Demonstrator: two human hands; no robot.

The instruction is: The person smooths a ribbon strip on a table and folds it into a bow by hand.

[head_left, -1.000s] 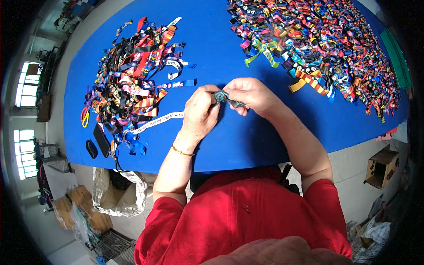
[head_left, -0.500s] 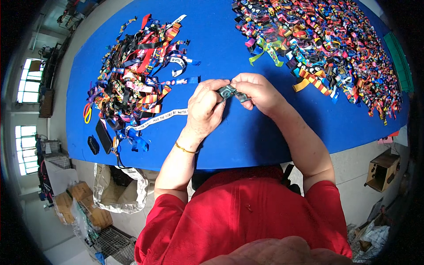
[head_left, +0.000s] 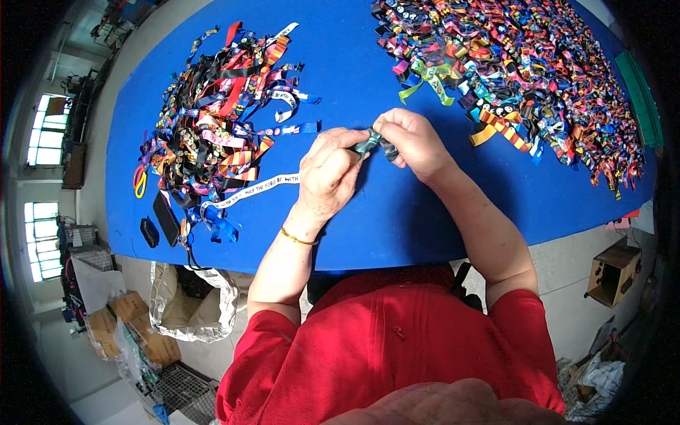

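Note:
Over the blue table (head_left: 340, 78), both hands meet on a short dark strip of patterned ribbon (head_left: 366, 145), grey-green and folded or twisted. My left hand (head_left: 328, 170) is closed round its left part, fingers curled. At the other end my right hand (head_left: 413, 144) pinches it between thumb and fingers. How the strip is folded inside the fingers is hidden. A long white ribbon (head_left: 262, 187) with dark lettering runs from behind the left hand toward a tangled heap of flat, colourful ribbon strips (head_left: 212, 134) on the left.
A larger spread of looped, multicoloured ribbon pieces (head_left: 524, 78) covers the table's far right. Yellow-handled scissors (head_left: 140, 184) and a flat black object (head_left: 166, 218) lie at the left. An open pale bag (head_left: 228, 312) hangs below the front edge. A wooden box (head_left: 613, 275) stands at right.
The ribbon strip has turned and bunched between my fingers. My right hand has shifted slightly, its fingers drawn tighter. The heaps look unchanged.

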